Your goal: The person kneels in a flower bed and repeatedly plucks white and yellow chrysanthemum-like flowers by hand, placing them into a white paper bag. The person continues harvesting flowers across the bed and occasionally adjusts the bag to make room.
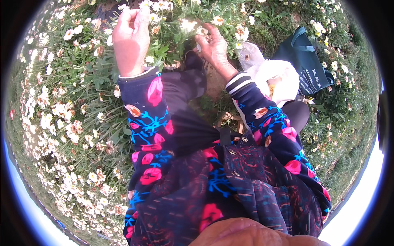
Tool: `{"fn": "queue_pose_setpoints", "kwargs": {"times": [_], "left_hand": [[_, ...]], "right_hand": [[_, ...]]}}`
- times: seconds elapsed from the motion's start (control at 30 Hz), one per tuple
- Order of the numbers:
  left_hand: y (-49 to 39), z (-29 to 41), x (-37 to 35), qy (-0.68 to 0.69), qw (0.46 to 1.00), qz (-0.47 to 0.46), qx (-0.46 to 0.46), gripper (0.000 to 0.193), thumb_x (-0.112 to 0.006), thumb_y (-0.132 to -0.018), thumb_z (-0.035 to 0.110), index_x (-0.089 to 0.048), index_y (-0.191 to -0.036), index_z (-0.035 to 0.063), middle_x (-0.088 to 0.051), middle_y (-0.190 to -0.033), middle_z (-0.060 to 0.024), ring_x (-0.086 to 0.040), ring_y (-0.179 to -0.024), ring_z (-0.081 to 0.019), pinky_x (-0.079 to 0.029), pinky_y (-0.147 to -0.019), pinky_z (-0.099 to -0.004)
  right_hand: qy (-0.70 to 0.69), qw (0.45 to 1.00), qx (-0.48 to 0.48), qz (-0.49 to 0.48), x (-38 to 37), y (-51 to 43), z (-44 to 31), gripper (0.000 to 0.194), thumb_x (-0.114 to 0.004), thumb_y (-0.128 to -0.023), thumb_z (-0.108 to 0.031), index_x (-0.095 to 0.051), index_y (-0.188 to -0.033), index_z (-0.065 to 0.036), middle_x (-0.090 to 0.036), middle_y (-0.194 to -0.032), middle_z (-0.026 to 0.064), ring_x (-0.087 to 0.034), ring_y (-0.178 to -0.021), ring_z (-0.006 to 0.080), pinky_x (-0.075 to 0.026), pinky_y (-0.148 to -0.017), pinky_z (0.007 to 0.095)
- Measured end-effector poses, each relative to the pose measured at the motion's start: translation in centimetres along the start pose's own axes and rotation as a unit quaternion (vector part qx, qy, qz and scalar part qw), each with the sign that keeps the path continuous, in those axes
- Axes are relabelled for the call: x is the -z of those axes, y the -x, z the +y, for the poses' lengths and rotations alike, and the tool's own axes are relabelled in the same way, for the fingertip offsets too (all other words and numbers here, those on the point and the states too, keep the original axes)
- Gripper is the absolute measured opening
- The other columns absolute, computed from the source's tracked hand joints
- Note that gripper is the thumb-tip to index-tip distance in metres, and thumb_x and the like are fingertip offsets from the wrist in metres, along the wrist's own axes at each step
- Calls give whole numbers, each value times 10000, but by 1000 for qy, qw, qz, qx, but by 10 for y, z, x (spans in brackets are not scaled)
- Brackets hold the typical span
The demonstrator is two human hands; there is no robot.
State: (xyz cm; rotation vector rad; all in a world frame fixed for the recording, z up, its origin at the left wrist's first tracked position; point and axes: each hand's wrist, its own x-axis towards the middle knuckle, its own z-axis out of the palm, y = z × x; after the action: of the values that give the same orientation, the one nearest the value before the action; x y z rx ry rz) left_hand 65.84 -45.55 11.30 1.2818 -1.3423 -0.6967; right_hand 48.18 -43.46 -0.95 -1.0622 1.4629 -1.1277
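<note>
White chrysanthemum-like flowers on leafy green stems stand in front of me. My left hand is raised at the upper left, thumb and fingers drawn together beside a white bloom. Whether something is pinched between its fingertips cannot be made out. To the right, my right hand has thumb and forefinger around a white flower head among the leaves. Small pale petals show by its palm. Close to the right forearm lies an open white bag, with something yellowish visible inside.
A dark green tote bag bearing writing lies among plants beyond the white bag. Dense flowering plants fill the left side. Between my legs is part of a small wooden frame. A dark shoe rests below the stems.
</note>
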Motion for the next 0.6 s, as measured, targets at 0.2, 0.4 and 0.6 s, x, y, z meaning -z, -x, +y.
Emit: {"fn": "queue_pose_setpoints", "kwargs": {"times": [0.2,0.4,0.6], "left_hand": [[11,-13,-19,-195,931,-306,37,285,-560,-870,240,-586,-1071,39,-641,-975,-84,-615,-780,-183,-476,-674,-295],[21,-33,-27,-291,901,-321,-21,194,-521,-807,192,-611,-863,30,-637,-821,-136,-614,-781,-313,-477,-737,-391],[1,-30,-3,-273,958,-79,28,203,-555,-825,239,-614,-852,47,-630,-751,-119,-629,-709,-262,-470,-655,-358]], "right_hand": [[126,990,13,69,12,-35,22,287,-564,-828,-160,-556,-1053,17,-637,-721,144,-624,-547,153,-507,-533,282],[-197,968,-135,-77,42,10,-4,117,-586,-889,-207,-579,-891,-90,-550,-702,-21,-443,-491,60,-330,-401,215],[-126,969,57,-205,31,-22,-134,253,-564,-908,-280,-602,-770,-71,-529,-605,-38,-440,-486,34,-351,-445,190]]}}
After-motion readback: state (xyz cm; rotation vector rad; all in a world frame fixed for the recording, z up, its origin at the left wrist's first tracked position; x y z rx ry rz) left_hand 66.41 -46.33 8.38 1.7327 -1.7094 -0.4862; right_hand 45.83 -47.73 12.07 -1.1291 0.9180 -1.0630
